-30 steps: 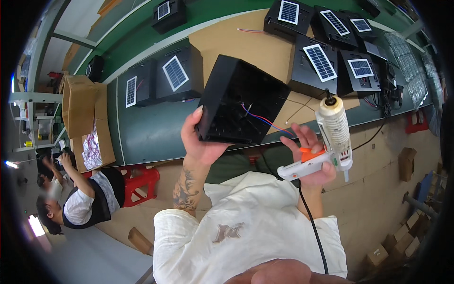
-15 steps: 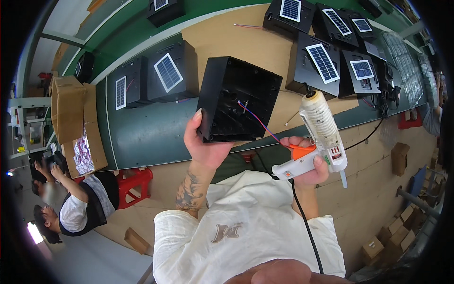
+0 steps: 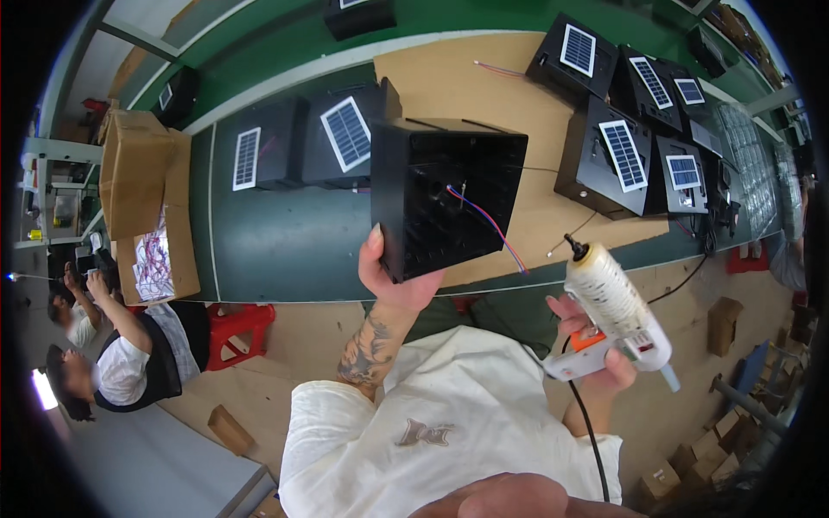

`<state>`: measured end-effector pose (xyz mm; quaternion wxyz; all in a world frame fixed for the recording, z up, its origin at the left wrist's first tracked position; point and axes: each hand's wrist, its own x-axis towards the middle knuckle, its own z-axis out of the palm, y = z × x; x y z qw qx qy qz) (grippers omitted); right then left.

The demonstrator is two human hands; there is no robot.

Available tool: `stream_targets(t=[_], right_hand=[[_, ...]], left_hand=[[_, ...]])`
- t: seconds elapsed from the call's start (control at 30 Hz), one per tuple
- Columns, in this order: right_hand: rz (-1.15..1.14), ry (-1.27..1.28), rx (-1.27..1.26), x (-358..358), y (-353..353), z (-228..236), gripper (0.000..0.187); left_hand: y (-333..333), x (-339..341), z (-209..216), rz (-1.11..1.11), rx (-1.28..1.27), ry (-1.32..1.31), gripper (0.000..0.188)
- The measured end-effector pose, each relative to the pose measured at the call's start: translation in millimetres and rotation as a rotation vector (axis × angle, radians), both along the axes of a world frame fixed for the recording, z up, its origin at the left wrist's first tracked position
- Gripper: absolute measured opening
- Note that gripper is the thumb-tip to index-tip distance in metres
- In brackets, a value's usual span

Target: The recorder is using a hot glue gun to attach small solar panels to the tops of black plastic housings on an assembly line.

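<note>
My left hand (image 3: 401, 283) grips the lower left corner of an open black plastic box (image 3: 393, 194), tilted above the table's front edge with its hollow side showing. A thin red and blue wire pair (image 3: 488, 217) comes out of the box's inside and its loose end hangs over the lower edge. In my right hand (image 3: 615, 373) is a white hot glue gun (image 3: 611, 298) with an orange trigger, fingers wrapped round its handle. Its dark nozzle points up, to the right of the box and apart from it. A glue stick sticks out of its rear end.
Black boxes with solar panels (image 3: 623, 155) stand at the right, and two more (image 3: 345, 134) at the left. Cardboard (image 3: 449, 78) covers part of the green table (image 3: 285, 250). A carton (image 3: 181, 259) holds wires. A person (image 3: 142, 345) works at the left, near a red stool (image 3: 242, 332).
My right hand with the glue gun has moved down and away from the box. The wire end, which was at my right fingers, now hangs free. The box has tilted slightly.
</note>
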<state>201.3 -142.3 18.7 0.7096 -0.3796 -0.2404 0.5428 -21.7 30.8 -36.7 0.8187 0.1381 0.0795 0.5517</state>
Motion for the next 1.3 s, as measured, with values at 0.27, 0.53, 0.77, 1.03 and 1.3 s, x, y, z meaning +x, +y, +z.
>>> stream_targets(t=[0.27,0.53,0.77,1.03,1.3], right_hand=[[0.294,-0.407,-0.258,3.6,74.9,52.7,0.028],[0.371,-0.568,-0.396,2.0,99.8,58.4,0.032],[0.31,-0.638,-0.453,-5.2,100.5,58.5,0.036],[0.348,-0.654,-0.471,3.0,106.0,58.9,0.039],[0.386,-0.69,-0.532,4.3,109.2,62.9,0.034]], left_hand=[[0.7,6.2,-13.1,-0.069,-0.095,0.021,0.062],[-8.3,3.3,-30.7,0.182,0.135,0.688,0.06],[-10.3,2.0,-30.1,0.103,0.074,0.408,0.043],[-13.5,4.9,-28.4,0.163,0.119,0.824,0.054],[-14.9,2.4,-27.1,0.155,0.137,0.848,0.054]])
